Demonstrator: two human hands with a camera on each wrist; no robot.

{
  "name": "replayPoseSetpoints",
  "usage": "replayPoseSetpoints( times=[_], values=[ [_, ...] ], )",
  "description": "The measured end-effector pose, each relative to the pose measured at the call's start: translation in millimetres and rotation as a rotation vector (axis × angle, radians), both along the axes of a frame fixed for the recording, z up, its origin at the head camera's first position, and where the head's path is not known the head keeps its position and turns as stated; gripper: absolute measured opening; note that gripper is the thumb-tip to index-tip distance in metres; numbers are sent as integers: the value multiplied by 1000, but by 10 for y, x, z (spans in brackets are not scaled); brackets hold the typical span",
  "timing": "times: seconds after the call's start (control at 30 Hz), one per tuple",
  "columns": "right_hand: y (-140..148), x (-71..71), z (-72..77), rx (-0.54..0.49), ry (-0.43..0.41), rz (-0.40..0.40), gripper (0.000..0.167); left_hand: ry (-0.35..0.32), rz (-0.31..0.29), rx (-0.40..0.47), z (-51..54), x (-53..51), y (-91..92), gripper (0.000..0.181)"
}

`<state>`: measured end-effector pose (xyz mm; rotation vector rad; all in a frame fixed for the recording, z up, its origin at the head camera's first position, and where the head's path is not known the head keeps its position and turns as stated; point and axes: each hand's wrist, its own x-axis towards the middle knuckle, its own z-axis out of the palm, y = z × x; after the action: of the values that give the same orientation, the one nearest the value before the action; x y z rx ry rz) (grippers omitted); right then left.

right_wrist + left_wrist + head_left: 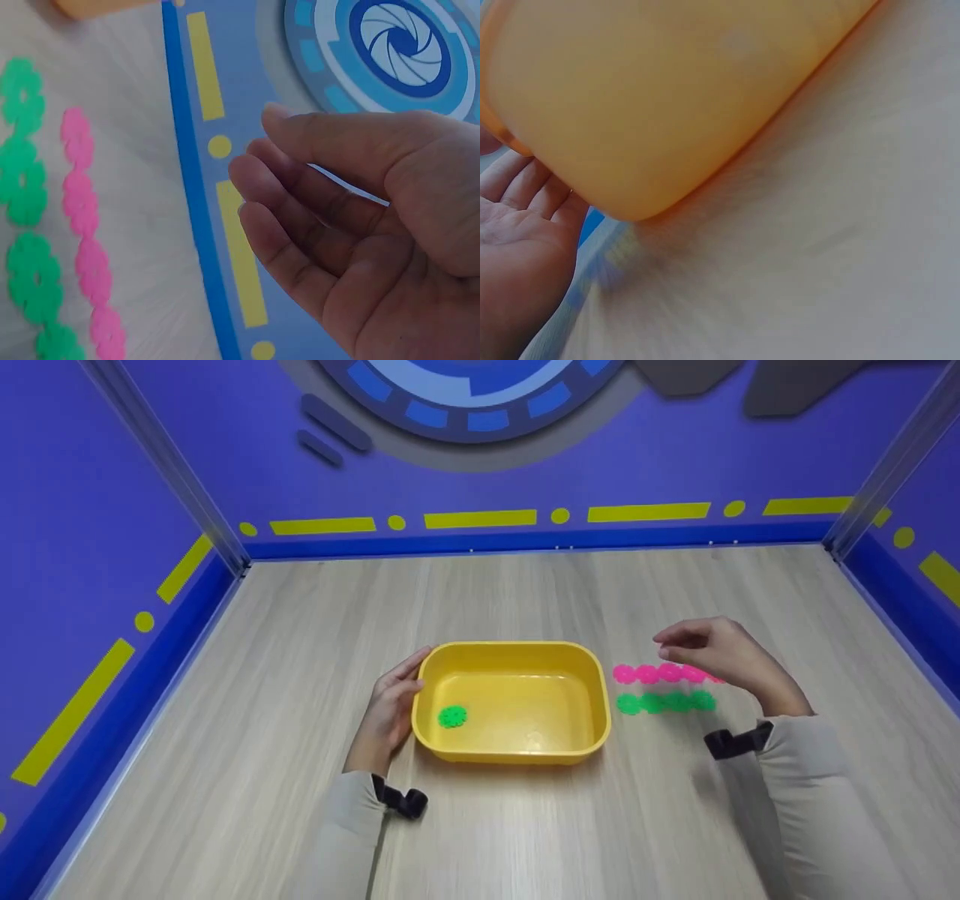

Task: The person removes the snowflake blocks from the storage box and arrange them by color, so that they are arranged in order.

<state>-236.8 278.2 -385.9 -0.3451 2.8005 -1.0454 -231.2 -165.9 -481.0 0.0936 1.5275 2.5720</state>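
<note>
A yellow plastic tub stands on the table, with one green snowflake-shaped disc lying inside at its left end. My left hand holds the tub's left end, thumb at the rim and fingers along the outer wall. To the right of the tub lie a row of pink discs and, nearer me, a row of green discs. Above the right part of the pink row hovers my right hand. Its fingers are loosely bent, and the right wrist view shows nothing between thumb and fingers.
Wood-grain tabletop surrounds the tub. Blue-purple panels with yellow markings enclose the table at the back and both sides. A black wrist mount sits on each sleeve.
</note>
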Motion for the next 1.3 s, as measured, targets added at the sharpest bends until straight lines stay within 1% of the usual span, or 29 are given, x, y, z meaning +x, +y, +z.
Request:
replayPoseSetpoints(
  times=[0.2, 0.37, 0.47, 0.6, 0.8, 0.9, 1.0, 1.2, 1.3],
  values=[
    [-294, -53, 152, -19, -8, 91, 31, -6, -9, 9, 3, -3, 2, 60],
    [-565, -121, 244, -44, -31, 205, 28, -9, -6, 14, 6, -2, 7, 60],
    [-730, -170, 279, -19, -35, 264, 28, -10, -2, 11, 5, -2, 7, 60],
    [-931, -239, 298, 24, -32, 329, 29, -1, -12, 0, -5, -8, 0, 61],
    [-1196, -310, 302, 44, -26, 427, 29, 2, -22, 14, -8, -2, -6, 62],
    [-1322, -339, 286, 44, -34, 468, 29, -6, -22, 19, -11, 1, -5, 61],
    [-1443, -372, 255, 43, -42, 504, 29, -14, -19, 15, -11, 5, -5, 61],
    [-1673, -418, 182, 20, -23, 583, 30, -16, -13, 9, -11, 0, -5, 61],
    [-1796, -425, 137, 17, -41, 603, 30, -21, -8, 6, -9, -12, 0, 61]
  ],
)
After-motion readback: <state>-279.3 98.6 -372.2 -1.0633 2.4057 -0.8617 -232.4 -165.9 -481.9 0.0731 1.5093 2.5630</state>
